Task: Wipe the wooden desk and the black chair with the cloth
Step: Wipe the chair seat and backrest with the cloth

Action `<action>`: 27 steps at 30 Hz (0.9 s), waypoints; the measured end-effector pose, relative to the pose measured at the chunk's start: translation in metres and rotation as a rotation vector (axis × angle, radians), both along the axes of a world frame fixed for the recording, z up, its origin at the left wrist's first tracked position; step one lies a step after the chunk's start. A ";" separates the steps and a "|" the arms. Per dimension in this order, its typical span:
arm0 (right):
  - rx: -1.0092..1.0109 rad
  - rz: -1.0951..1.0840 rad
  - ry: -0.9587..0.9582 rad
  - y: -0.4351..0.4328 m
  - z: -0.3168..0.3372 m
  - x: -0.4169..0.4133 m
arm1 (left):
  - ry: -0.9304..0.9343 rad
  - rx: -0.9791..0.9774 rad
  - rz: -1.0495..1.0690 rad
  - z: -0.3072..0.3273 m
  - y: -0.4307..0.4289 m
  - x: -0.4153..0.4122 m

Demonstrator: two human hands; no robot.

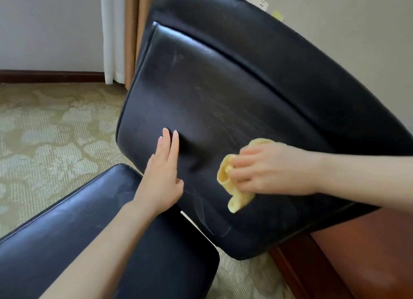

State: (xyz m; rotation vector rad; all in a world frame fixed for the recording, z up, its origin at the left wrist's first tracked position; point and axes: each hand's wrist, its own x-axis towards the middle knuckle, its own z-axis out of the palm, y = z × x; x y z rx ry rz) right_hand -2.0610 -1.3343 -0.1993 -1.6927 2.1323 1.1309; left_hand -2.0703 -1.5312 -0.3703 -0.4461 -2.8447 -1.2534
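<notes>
The black leather chair point(223, 86) stands tilted across the middle of the view on a patterned beige carpet point(44, 131), its broad padded panel facing the person. The left hand point(163, 175) lies flat on that panel, fingers straight and close together, bracing it. The right hand point(268, 171) bunches a small yellow cloth point(232, 196), fingers curled over it and pressing it onto the panel's lower part, near the left hand. The reddish-brown wooden desk point(368, 254) shows at lower right, beside the chair. The cloth looks light and limp, so a bunched grip under the palm should hold it. The leather looks smooth and slick, and the chair may shift, so steadying it on the padded panel seems wise.
</notes>
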 end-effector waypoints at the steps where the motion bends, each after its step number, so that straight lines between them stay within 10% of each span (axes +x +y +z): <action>1: -0.013 -0.014 0.010 -0.006 0.005 -0.010 | -0.019 -0.024 -0.008 0.001 0.001 -0.001; 15: -0.626 -0.425 0.362 -0.083 -0.022 -0.081 | -0.037 -0.236 0.008 0.001 0.007 -0.012; 27: -0.490 -0.358 0.142 0.029 -0.068 0.066 | 0.003 -0.238 0.044 -0.005 0.011 -0.011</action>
